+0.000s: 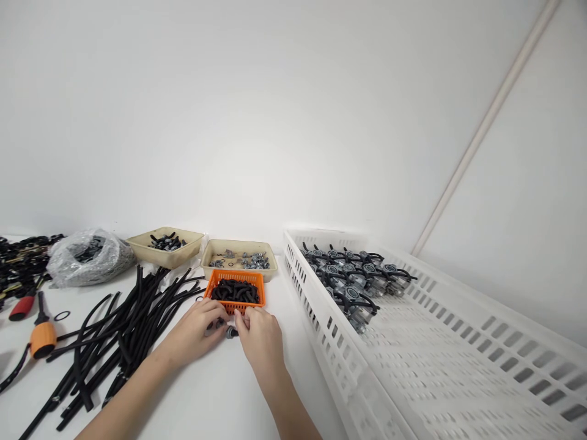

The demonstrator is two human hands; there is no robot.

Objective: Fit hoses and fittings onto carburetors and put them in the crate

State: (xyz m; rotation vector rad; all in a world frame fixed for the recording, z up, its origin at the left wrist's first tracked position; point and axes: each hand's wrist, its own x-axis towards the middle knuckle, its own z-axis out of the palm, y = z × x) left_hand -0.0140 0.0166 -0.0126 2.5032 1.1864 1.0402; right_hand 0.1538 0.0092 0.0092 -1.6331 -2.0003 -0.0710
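My left hand [199, 327] is closed, its fingertips curled round a small grey-and-black fitting [230, 332] that shows partly between the two hands. Fingers and thumb of my right hand [261, 336] are pinched together close to the same fitting; what they hold is hidden. Both hands are low over the white table, just in front of an orange basket [235, 275] of short black rubber pieces [235, 291]. Left of my left hand lies a loose pile of long black hoses [131, 324].
A large white perforated crate [316, 330] on the right holds rows of clear-and-grey assemblies with black hoses [351, 278]. Behind stand two beige trays [238, 244] of small parts. At left are a plastic bag [92, 260], an orange-handled tool [43, 340] and a red handle [22, 308].
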